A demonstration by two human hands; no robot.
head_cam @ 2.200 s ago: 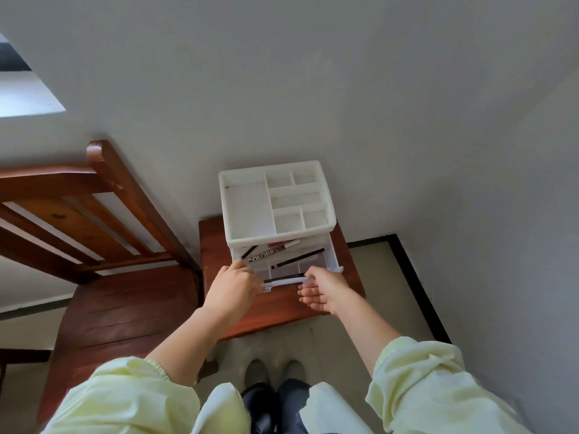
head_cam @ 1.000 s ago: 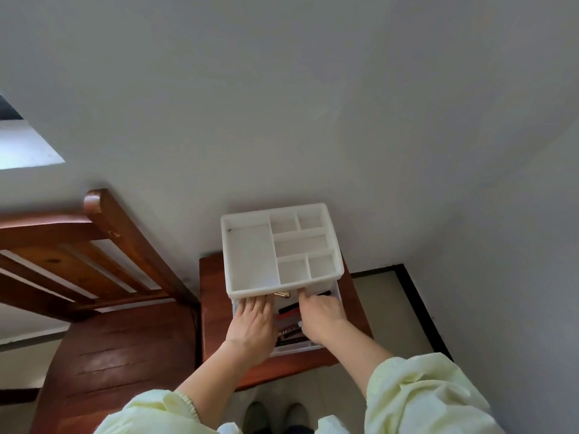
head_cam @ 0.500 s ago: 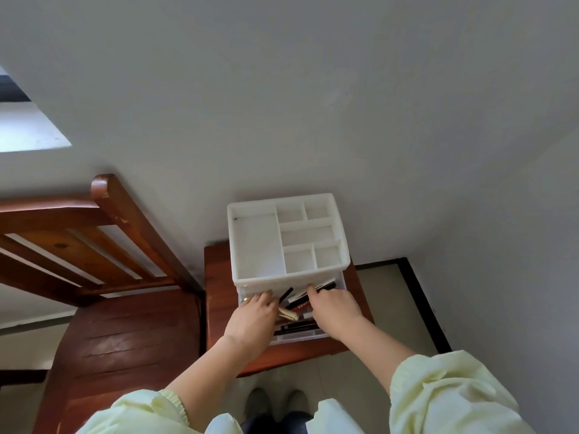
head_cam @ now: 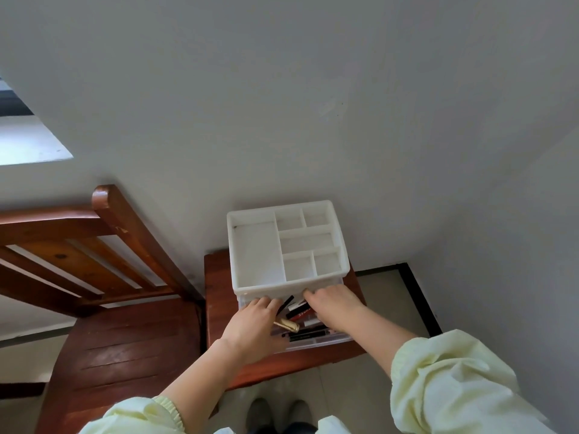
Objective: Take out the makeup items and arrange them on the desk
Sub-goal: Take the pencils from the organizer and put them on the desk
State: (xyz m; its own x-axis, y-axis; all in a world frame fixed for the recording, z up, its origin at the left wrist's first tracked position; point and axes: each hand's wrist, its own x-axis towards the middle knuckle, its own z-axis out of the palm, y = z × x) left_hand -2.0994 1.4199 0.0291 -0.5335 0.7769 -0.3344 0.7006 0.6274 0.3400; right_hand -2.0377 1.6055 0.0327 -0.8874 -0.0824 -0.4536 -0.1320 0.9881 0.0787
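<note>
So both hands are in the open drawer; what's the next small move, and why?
Probably curl the left hand round the gold tube beside its thumb and lift it out. The clear drawer stands open with black pencils and a red tube inside, and neither hand plainly holds anything; the right hand reaches in beside them.

Fingertips of the left grip and right grip sink into the open drawer under the white organizer, so whether either holds anything cannot be told. Lettering on the red tube is too small to read. The organizer hides most of the far edge of the counter.
</note>
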